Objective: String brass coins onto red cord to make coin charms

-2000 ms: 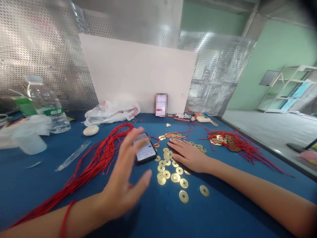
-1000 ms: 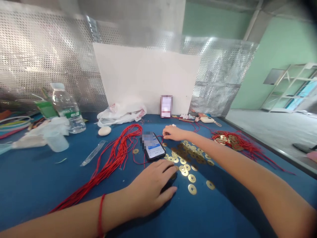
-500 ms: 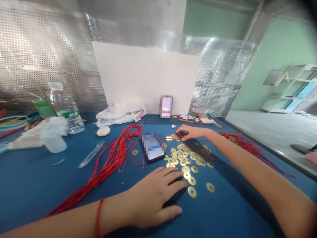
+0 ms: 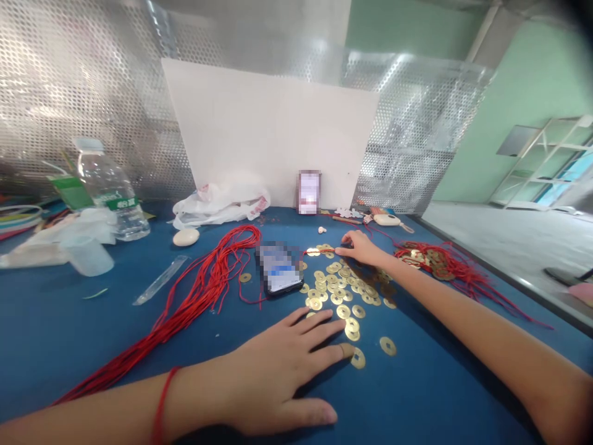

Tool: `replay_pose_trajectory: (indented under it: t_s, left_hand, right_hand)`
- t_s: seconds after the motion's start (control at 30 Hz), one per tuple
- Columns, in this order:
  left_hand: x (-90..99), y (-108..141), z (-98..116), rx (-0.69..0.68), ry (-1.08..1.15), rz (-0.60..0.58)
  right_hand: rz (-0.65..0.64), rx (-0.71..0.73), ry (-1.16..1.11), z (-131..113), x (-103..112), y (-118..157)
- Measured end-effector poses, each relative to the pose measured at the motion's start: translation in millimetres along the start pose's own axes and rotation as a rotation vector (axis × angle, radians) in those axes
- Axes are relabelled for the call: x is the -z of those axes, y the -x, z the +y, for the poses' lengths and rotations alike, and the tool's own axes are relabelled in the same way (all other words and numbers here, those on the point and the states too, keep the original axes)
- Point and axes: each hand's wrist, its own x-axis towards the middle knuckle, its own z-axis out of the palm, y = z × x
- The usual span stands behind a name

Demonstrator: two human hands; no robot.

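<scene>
My left hand (image 4: 282, 364) lies palm down on the blue table with its fingers spread. A tan band wraps the index fingertip, which is at the edge of a brass coin (image 4: 357, 358) with a square hole. Beyond the fingers is a loose heap of similar brass coins (image 4: 340, 282). Farther back, my right hand (image 4: 364, 248) has its thumb and index finger apart. Its thumb is at the end of a thin red cord (image 4: 319, 251) lying by a few coins; whether it touches the cord is hard to tell. A phone (image 4: 282, 269) lies left of the heap.
Long red cords (image 4: 199, 293) stretch across the left side. More coins with red cords (image 4: 430, 259) lie beyond my right forearm. At left stand a water bottle (image 4: 113, 191) and a translucent cup (image 4: 88, 254). Another phone (image 4: 309, 191) leans against a white board (image 4: 273, 130).
My right hand has drawn back slightly to the right from the cord and coins, its fingers more bent. My left hand has spread its fingers more. The view has shifted a little.
</scene>
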Motion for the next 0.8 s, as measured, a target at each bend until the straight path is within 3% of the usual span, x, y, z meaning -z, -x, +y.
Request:
replay_pose_trajectory:
  t_s: [0.2, 0.43, 0.8]
  left_hand:
    - [-2.1, 1.2, -2.1, -0.021, 0.002, 0.049]
    - [1.8, -0.2, 0.5, 0.004, -0.023, -0.01]
    - [-1.3, 0.3, -1.1, -0.005, 0.004, 0.026]
  right_hand:
    - [-0.025, -0.134, 0.103, 4.2, 9.8, 1.0]
    - [-0.216, 0.018, -0.269, 16.9, 20.6, -0.5]
    - [-0.215, 0.024, -0.194, 10.2, 24.8, 0.5]
